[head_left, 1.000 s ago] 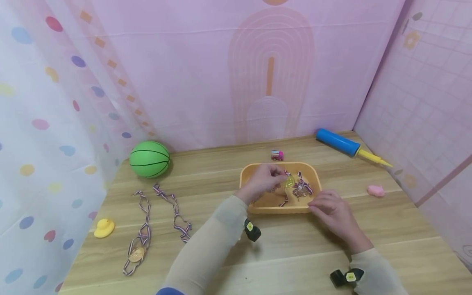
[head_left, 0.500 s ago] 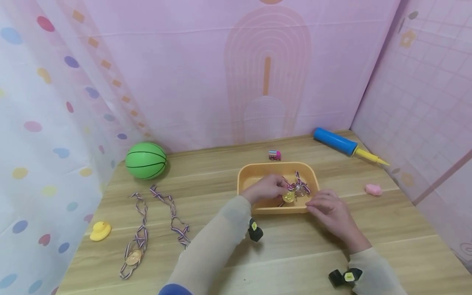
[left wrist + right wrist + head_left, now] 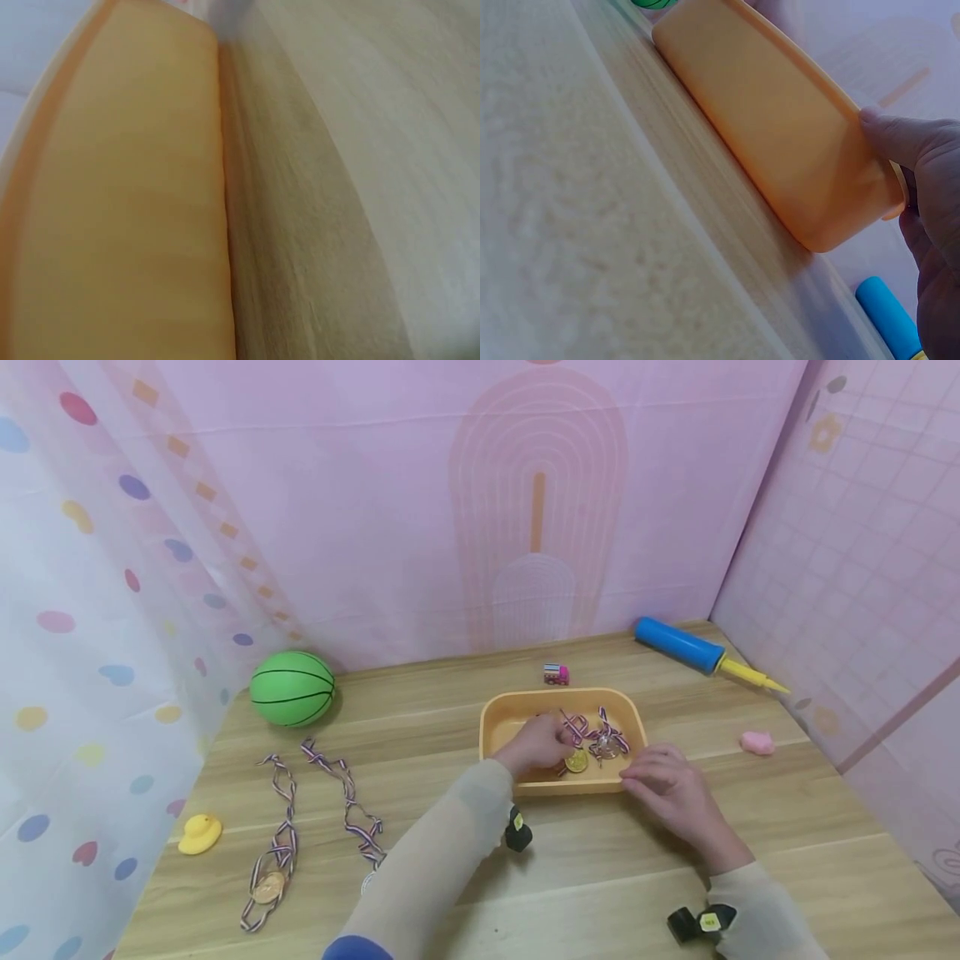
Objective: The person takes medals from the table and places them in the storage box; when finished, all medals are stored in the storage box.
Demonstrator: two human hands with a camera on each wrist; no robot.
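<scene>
In the head view, my left hand (image 3: 537, 743) reaches into a shallow orange plastic tray (image 3: 570, 788). Its curled fingertips hold the striped ribbon of a gold medal (image 3: 576, 761), whose disc lies against the tray floor. Beside it in the tray rests a silver-looking medal (image 3: 608, 746) with a bunched ribbon. My right hand (image 3: 667, 785) pinches the tray's front right corner; the right wrist view shows the thumb (image 3: 892, 135) on the rim and the other fingers beyond the corner. Only the tray's outer wall (image 3: 135, 180) and the tabletop show in the left wrist view.
Left of the tray lie a bronze-coloured medal (image 3: 268, 887) and another ribbon (image 3: 349, 793), its silver disc partly behind my left sleeve. Around them are a yellow duck (image 3: 200, 834) and green ball (image 3: 292, 688). A toy truck (image 3: 556, 674), blue pump (image 3: 681, 645) and pink toy (image 3: 757, 742) also sit out.
My left hand has lowered the gold medal into the tray and drawn it slightly left and toward the front. My right hand has stayed at the tray's corner.
</scene>
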